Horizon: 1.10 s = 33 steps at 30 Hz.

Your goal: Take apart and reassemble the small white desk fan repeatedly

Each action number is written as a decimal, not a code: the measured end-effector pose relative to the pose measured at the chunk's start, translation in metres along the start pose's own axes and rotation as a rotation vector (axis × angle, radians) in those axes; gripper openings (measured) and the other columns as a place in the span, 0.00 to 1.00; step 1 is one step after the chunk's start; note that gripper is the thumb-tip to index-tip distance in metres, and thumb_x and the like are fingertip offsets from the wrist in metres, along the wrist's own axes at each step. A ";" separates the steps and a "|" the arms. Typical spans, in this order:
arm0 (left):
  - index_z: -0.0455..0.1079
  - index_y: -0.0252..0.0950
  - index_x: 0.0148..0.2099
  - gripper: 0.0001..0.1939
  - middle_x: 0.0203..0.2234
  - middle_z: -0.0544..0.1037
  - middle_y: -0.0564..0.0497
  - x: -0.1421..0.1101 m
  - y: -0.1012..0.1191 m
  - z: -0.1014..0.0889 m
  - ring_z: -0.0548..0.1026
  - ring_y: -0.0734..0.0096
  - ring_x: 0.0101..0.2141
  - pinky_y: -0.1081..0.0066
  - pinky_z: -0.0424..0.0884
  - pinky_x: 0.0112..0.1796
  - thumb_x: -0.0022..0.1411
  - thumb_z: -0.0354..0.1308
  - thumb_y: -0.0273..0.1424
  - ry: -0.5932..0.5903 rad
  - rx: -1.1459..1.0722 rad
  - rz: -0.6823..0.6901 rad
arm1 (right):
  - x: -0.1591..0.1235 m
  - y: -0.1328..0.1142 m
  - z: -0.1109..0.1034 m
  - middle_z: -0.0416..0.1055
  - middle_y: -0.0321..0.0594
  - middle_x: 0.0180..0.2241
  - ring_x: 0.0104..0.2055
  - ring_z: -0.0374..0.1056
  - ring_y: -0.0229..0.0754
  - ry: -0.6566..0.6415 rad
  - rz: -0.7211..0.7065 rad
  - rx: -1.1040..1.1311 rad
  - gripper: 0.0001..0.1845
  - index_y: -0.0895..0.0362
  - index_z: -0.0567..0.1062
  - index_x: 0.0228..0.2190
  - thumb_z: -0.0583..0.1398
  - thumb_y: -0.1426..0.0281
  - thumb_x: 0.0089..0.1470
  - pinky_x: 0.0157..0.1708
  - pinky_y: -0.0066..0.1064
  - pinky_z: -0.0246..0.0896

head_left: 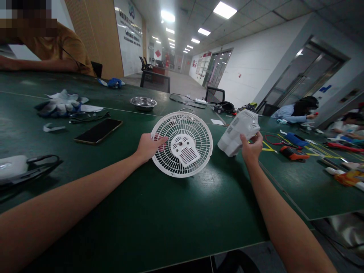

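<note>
In the middle of the view a round white fan grille [184,151] is tilted up, its slatted hub plate facing me. My left hand [149,147] grips its left rim, thumb over the bars and the other fingers behind them. To the right, my right hand [251,148] is closed on a white plastic fan housing [237,131] with vent slots at its top end and printed labels on its side. The housing leans to the right, apart from the grille. Whether its lower end touches the table cannot be made out.
A green table [170,212] spreads below. On the left lie a phone [99,131], work gloves [61,104] and a white device with a cable [14,168]. Behind the grille stands a metal bowl [143,103]. A multimeter [294,154] lies right; other people sit around.
</note>
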<state>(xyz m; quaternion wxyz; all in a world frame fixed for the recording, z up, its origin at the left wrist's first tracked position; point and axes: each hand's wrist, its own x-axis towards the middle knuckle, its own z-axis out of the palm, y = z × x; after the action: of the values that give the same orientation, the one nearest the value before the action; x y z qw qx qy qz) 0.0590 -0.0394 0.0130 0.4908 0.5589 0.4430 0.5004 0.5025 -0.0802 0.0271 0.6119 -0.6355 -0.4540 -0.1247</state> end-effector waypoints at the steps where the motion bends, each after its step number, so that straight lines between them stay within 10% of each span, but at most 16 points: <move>1: 0.78 0.33 0.42 0.08 0.33 0.84 0.45 0.000 0.000 0.000 0.84 0.61 0.32 0.63 0.82 0.33 0.60 0.69 0.29 0.000 -0.001 -0.002 | 0.001 -0.001 -0.001 0.74 0.53 0.51 0.51 0.73 0.54 0.011 -0.002 0.013 0.44 0.61 0.67 0.57 0.69 0.51 0.45 0.54 0.48 0.67; 16: 0.78 0.32 0.39 0.06 0.30 0.84 0.45 -0.003 0.006 0.004 0.83 0.62 0.30 0.63 0.81 0.33 0.59 0.69 0.28 0.044 0.025 -0.006 | -0.012 -0.037 -0.008 0.66 0.55 0.60 0.63 0.65 0.57 0.130 -0.224 -0.067 0.47 0.59 0.61 0.62 0.68 0.56 0.44 0.59 0.49 0.62; 24: 0.78 0.33 0.39 0.08 0.31 0.84 0.45 0.001 0.000 0.001 0.83 0.61 0.30 0.62 0.81 0.33 0.59 0.70 0.31 0.013 0.023 0.011 | -0.076 -0.077 0.035 0.77 0.50 0.49 0.41 0.75 0.49 -0.452 -0.026 0.006 0.39 0.56 0.68 0.53 0.69 0.50 0.45 0.42 0.43 0.72; 33: 0.78 0.33 0.40 0.08 0.31 0.84 0.46 0.000 -0.001 0.001 0.83 0.61 0.31 0.61 0.82 0.34 0.59 0.70 0.32 0.022 0.010 0.030 | -0.087 -0.071 0.055 0.78 0.54 0.47 0.53 0.73 0.66 -0.659 0.082 -0.346 0.37 0.56 0.71 0.52 0.70 0.51 0.44 0.56 0.62 0.64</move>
<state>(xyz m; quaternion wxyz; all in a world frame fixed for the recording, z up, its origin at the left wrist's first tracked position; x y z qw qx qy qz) 0.0602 -0.0395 0.0125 0.4757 0.5625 0.4422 0.5117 0.3808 -0.0796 0.0002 0.3210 -0.7532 -0.5730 0.0361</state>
